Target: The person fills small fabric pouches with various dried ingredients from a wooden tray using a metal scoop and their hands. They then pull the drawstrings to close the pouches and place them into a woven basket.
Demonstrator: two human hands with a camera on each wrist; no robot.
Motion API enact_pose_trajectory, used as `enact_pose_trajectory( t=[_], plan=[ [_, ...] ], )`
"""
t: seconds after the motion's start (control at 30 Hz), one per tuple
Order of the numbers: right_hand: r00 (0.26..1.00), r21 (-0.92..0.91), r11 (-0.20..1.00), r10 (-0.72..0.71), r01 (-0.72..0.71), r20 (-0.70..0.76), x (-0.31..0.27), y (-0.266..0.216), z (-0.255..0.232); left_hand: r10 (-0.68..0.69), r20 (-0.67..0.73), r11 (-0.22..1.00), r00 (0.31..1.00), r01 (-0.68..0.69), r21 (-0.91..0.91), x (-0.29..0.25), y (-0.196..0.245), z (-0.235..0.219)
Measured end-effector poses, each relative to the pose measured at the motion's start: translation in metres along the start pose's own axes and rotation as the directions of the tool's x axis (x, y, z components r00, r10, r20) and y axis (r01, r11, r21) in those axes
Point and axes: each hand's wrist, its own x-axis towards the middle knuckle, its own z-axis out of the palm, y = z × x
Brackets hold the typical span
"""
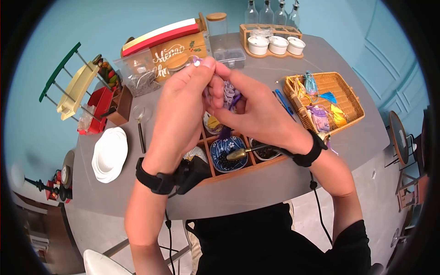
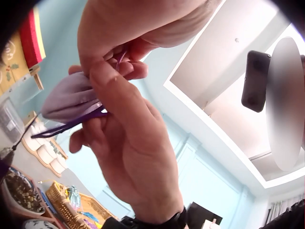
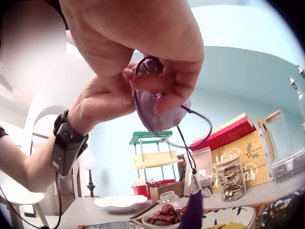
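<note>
A pale purple drawstring pouch point(image 3: 164, 119) is held up between both hands, above the wooden compartment box. My left hand point(image 1: 178, 101) pinches purple cord near the pouch's top between thumb and fingertips, with a small white bead point(image 1: 197, 63) showing at the tip. The right hand point(image 1: 263, 105) holds the gathered pouch, its fingers curled around the fabric. In the left wrist view a darker purple cord point(image 2: 66, 128) hangs in a loop from the right hand's fingers. A dark purple tassel point(image 3: 193, 210) dangles below the pouch in the right wrist view.
Beneath the hands, the wooden box point(image 1: 247, 167) holds several bowls, including a blue patterned bowl point(image 1: 229, 142) with a brass scoop point(image 1: 237, 154). A wicker basket point(image 1: 346, 87) with tasselled pouches stands right; white dishes point(image 1: 103, 158) lie left. Jars and a wooden sign point(image 1: 183, 46) stand behind.
</note>
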Motion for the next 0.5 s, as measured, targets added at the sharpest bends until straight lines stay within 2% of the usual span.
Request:
enact_pose_trajectory(
  t=[0.07, 0.13, 0.2, 0.23, 0.27, 0.3, 0.33, 0.4, 0.47, 0.5],
  plan=[
    [0.998, 0.079, 0.995, 0.068, -0.067, -0.012, -0.003, 0.007, 0.000, 0.012, 0.035, 1.000, 0.999, -0.011, -0.027, 0.004, 0.003, 0.001],
    [0.996, 0.033, 0.997, 0.066, -0.064, -0.065, -0.010, 0.012, -0.003, 0.050, 0.030, 0.997, 0.998, -0.048, -0.068, 0.008, 0.003, -0.002],
    [1.000, -0.222, 0.975, 0.000, 0.000, -0.002, -0.014, 0.013, -0.018, 0.020, 0.081, 0.996, 0.997, -0.013, -0.091, 0.010, -0.007, -0.002],
    [1.000, -0.274, 0.962, 0.013, -0.005, 0.027, -0.016, 0.011, -0.027, -0.009, 0.072, 0.995, 0.997, 0.016, -0.103, 0.011, -0.014, 0.001],
    [0.999, -0.310, 0.950, 0.036, -0.028, 0.019, -0.020, 0.014, -0.036, -0.035, 0.072, 0.992, 0.997, 0.043, -0.120, 0.013, -0.022, 0.005],
    [0.993, -0.260, 0.964, 0.087, -0.063, 0.080, -0.024, 0.018, -0.044, -0.088, 0.092, 0.995, 0.992, 0.092, -0.047, 0.014, -0.029, 0.007],
    [0.980, -0.208, 0.972, 0.137, -0.106, 0.142, -0.030, 0.024, -0.054, -0.091, 0.128, 0.992, 0.988, 0.101, -0.077, 0.012, -0.033, 0.012],
    [0.979, -0.276, 0.950, 0.181, -0.147, 0.099, -0.043, 0.034, -0.080, -0.168, 0.037, 0.957, 0.985, 0.154, 0.244, 0.002, -0.031, 0.015],
    [0.899, -0.316, 0.858, 0.436, -0.405, 0.034, -0.062, 0.037, -0.119, -0.166, 0.085, 0.929, 0.982, 0.127, 0.347, -0.011, -0.031, -0.008],
    [0.873, -0.372, 0.806, 0.488, -0.461, -0.024, -0.074, 0.039, -0.139, -0.179, 0.098, 0.922, 0.979, 0.132, 0.364, -0.022, -0.027, -0.021]
  ],
)
